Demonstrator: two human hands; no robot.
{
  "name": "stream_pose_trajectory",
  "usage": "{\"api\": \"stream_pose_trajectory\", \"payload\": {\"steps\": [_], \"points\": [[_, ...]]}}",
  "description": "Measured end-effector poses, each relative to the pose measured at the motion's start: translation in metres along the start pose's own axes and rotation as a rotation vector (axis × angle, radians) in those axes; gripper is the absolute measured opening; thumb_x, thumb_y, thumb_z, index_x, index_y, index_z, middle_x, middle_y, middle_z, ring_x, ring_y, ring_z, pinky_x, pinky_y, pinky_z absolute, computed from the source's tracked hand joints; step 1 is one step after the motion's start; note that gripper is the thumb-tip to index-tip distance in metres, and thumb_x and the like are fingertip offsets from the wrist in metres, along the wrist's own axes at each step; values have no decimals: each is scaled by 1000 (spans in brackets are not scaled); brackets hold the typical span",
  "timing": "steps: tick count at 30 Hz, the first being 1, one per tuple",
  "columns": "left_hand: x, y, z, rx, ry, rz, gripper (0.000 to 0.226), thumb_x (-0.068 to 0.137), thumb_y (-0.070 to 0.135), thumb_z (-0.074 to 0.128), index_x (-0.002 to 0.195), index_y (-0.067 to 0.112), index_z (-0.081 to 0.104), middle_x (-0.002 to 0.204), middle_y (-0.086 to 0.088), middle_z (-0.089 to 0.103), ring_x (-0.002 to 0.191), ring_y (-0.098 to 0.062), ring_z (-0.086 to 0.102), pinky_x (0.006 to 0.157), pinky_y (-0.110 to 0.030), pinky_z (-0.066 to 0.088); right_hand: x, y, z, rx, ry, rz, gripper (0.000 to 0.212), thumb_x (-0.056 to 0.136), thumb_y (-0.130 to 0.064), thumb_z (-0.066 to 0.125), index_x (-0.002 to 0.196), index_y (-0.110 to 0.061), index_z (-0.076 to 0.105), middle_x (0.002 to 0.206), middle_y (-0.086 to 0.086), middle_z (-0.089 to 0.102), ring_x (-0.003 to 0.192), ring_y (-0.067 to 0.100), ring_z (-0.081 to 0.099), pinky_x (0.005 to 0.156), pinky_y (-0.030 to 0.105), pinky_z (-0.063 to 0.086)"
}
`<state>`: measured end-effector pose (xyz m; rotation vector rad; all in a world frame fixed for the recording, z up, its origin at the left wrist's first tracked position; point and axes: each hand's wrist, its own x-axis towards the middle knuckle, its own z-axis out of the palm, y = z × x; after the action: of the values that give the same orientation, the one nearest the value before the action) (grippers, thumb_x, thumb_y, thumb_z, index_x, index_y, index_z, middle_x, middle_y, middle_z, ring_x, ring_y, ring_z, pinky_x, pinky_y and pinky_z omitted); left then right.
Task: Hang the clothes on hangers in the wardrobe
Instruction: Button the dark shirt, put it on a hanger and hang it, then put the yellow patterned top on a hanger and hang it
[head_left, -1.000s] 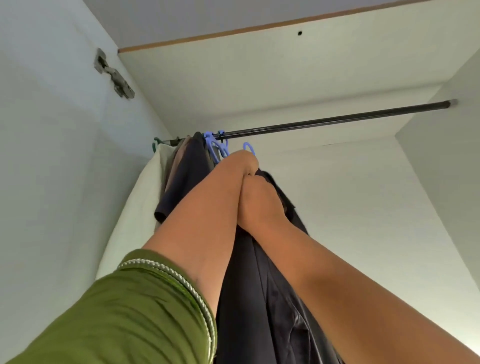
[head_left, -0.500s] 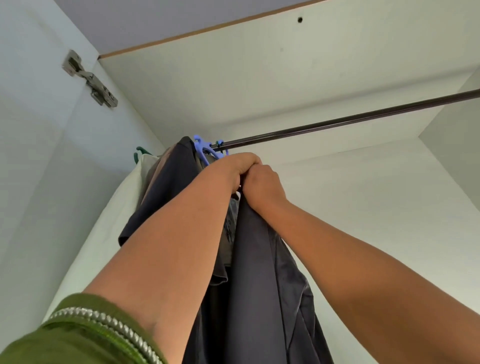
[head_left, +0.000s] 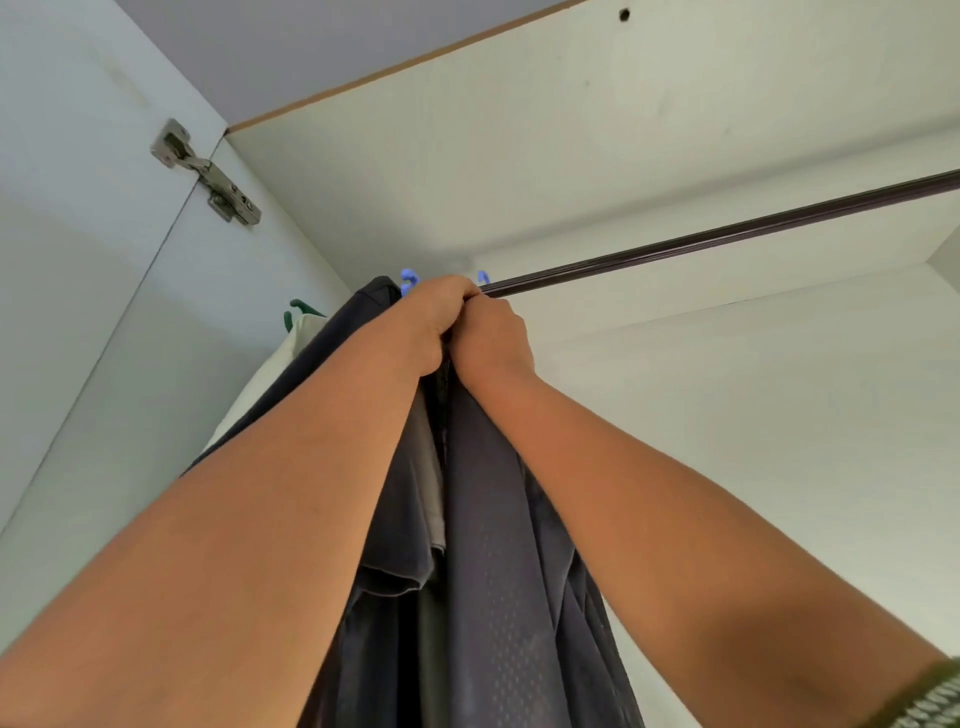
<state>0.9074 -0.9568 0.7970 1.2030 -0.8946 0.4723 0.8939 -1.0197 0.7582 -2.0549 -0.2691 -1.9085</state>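
While your left hand (head_left: 434, 325) and right hand (head_left: 491, 338) gripped the dark shirt (head_left: 493, 545) at its top, fingers curled tight, you needed its blue hanger hook (head_left: 483, 277) seated over the rail (head_left: 727, 241).

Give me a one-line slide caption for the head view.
Both hands, left and right, grip a dark garment at the wardrobe rail.

Both hands, left hand (head_left: 434, 322) and right hand (head_left: 491, 338), grip the dark garment (head_left: 498, 545) top beside the wardrobe rail (head_left: 727, 241) and blue hanger hooks (head_left: 408, 276).
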Motion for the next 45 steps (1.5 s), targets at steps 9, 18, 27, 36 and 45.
{"api": "stream_pose_trajectory", "payload": {"steps": [9, 18, 27, 36, 45], "points": [[-49, 13, 11, 213, 79, 60, 30, 97, 6, 48, 127, 8, 51, 77, -3, 56, 42, -6, 57, 32, -15, 38, -23, -12, -21, 25, -34, 14, 28, 98, -12, 41, 117, -9, 61, 114, 9, 65, 104, 24, 62, 75, 27, 43], [-84, 2, 3, 736, 239, 60, 12, 87, 18, 54, 78, 11, 51, 69, -2, 47, 68, -19, 48, 61, -31, 42, -90, -13, -56, 47, -227, 146, 29, 86, -17, 62, 115, -16, 57, 109, 4, 62, 96, 23, 62, 65, 30, 40], [-193, -42, -29, 761, 303, -33, 36, 88, 19, 52, 123, 17, 59, 119, -1, 61, 109, -20, 57, 99, -40, 47, -198, -38, -37, 275, -301, 221, 50, 85, -29, 62, 128, -17, 38, 122, 6, 47, 99, 29, 59, 67, 34, 38], [-337, -54, -65, 643, 309, -265, 38, 85, 8, 63, 123, 12, 58, 108, -11, 69, 89, -20, 64, 83, -31, 54, -323, -88, -60, 472, -313, 357, 73, 85, -22, 57, 147, -19, 19, 128, 7, 43, 101, 31, 58, 69, 36, 43], [-550, 16, -148, 1170, 569, -323, 45, 93, 20, 55, 137, 18, 45, 121, -1, 63, 114, -19, 60, 97, -34, 48, -450, -228, -112, 637, -625, 375, 59, 90, -22, 52, 143, -23, 26, 127, 11, 44, 112, 35, 51, 87, 45, 45]]}}
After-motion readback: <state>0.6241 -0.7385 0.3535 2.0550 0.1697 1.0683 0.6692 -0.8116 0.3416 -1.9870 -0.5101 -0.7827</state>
